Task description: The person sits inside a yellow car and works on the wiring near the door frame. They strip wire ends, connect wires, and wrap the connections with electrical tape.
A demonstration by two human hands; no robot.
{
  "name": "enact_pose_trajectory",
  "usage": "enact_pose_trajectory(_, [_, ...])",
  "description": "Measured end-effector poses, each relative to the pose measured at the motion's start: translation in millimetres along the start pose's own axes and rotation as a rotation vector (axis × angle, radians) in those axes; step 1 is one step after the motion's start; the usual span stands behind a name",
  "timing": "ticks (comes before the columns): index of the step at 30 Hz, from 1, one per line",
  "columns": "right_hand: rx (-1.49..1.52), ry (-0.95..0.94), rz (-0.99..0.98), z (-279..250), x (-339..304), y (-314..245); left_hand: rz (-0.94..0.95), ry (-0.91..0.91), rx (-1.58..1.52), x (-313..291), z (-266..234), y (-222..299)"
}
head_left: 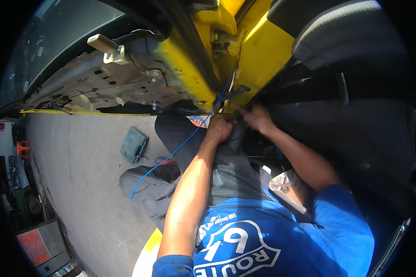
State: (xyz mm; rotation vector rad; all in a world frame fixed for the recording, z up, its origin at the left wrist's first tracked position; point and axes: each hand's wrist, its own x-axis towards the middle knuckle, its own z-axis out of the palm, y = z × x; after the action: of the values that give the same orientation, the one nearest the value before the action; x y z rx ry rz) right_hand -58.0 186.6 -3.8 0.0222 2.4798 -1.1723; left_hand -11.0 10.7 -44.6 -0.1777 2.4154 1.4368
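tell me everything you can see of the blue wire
The blue wire is thin, bright and smooth-looking, apparently plastic-coated. Its upper part runs along a gap in the yellow bodywork, where the top end is lost from sight. From there it slants down to the picture's left in a loose, gentle curve, passing close by the left hand and across the grey trousers to a lower end that looks free. Whether it touches hand or cloth cannot be told.

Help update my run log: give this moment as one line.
left hand: low by yellow bodywork, grip unclear | right hand: beside left, grip unclear | blue cable: passes left hand | teal case: on floor
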Motion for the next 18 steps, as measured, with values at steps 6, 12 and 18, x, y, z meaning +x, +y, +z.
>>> enact_pose_trajectory(6, [0.583,0.030,0.128,12,-5,5,-0.042,-0.042,0.128,-3,-7,12])
enact_pose_trajectory(12, [0.826,0.021,0.264,4,-9,8,-0.117,-0.089,0.064,-2,-10,17])
enact_pose_trajectory(18, [0.794,0.106,0.304,10,-5,14,-0.113,-0.153,0.077,3,-8,13])
